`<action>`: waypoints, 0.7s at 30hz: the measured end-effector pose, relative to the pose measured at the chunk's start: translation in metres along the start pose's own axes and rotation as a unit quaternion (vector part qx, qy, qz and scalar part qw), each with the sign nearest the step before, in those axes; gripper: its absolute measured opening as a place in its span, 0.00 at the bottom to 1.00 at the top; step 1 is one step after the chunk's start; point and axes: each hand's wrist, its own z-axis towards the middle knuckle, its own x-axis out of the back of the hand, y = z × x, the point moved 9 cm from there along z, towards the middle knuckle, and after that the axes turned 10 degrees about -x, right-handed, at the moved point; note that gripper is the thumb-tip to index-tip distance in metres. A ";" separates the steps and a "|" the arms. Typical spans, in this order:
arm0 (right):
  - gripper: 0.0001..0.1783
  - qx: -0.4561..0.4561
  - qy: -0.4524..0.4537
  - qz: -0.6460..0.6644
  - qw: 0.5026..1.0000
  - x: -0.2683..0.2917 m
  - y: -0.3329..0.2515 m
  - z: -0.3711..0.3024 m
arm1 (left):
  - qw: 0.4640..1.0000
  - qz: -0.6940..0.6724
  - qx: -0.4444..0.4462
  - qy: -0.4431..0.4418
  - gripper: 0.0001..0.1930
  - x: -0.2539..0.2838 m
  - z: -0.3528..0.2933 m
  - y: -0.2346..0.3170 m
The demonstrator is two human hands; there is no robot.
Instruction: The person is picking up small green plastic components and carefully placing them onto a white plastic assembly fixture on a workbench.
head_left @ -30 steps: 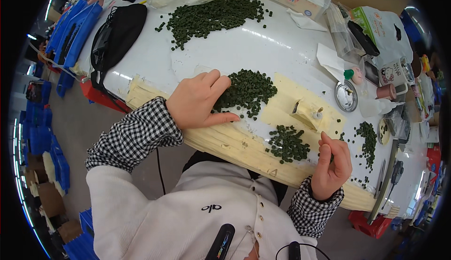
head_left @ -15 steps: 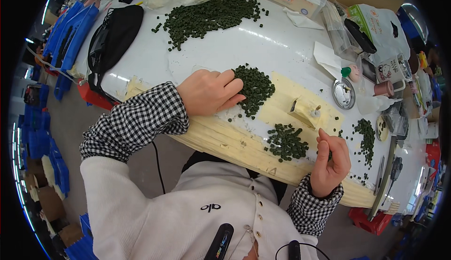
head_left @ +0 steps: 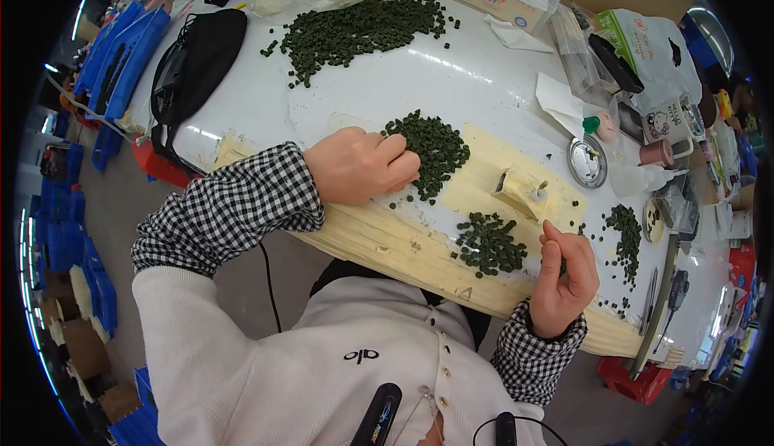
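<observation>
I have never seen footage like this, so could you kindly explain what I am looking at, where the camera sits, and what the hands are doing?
No machine here: a person works bare-handed, filmed by a fisheye camera on their head looking down, which bends the edges. The left hand rests on a pile of small dark green pellets on the white table. The right hand is curled with fingertips pinched, beside a smaller pellet pile; whether it holds a pellet is too small to tell. A larger heap lies farther back, with a black pouch and a round tin lid.
</observation>
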 end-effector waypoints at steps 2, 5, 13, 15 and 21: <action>0.10 0.002 0.002 0.006 1.000 0.000 0.000 0.000 | 1.000 -0.012 0.009 0.004 0.11 0.001 0.001 -0.001; 0.09 -0.001 0.004 0.011 1.000 0.000 0.001 0.000 | 0.996 -0.052 0.065 0.041 0.10 0.008 0.000 -0.013; 0.09 -0.001 0.000 -0.002 1.000 0.000 0.000 0.000 | 0.462 -0.712 0.492 0.194 0.15 -0.036 -0.047 -0.060; 0.09 0.001 0.001 -0.001 1.000 0.000 0.001 0.000 | 0.299 -0.787 0.484 0.241 0.13 -0.047 -0.049 -0.052; 0.09 -0.005 -0.002 0.000 1.000 0.000 0.001 0.000 | 0.122 -0.840 0.416 0.326 0.10 -0.055 -0.048 -0.036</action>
